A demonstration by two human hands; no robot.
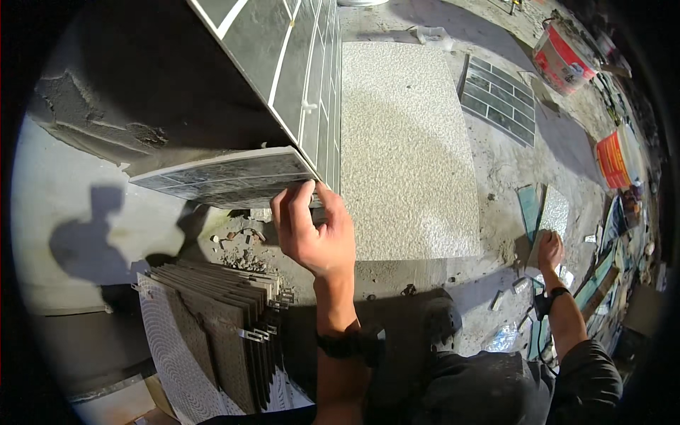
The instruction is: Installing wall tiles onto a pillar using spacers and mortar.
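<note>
My left hand (316,230) is raised to the outer corner of a wall, its fingers curled and pinching the end of a dark grey brick-pattern tile (234,174). That tile sits at the bottom of the bare, mortar-smeared wall (149,92). Its end meets the tiled face (301,60), which has dark tiles with white lines. Far to the right, my right hand (550,249) is low over the floor, fingers closed round the near end of a pale, glossy tile strip (554,209). A teal strip (528,210) lies beside it.
A large textured pale slab (407,149) lies on the dusty floor. Beyond its right edge is another brick-pattern tile (499,99). Two red-and-white buckets (563,60) stand at the right, near scattered tile offcuts (598,276). A stack of tiles (212,319) leans at lower left.
</note>
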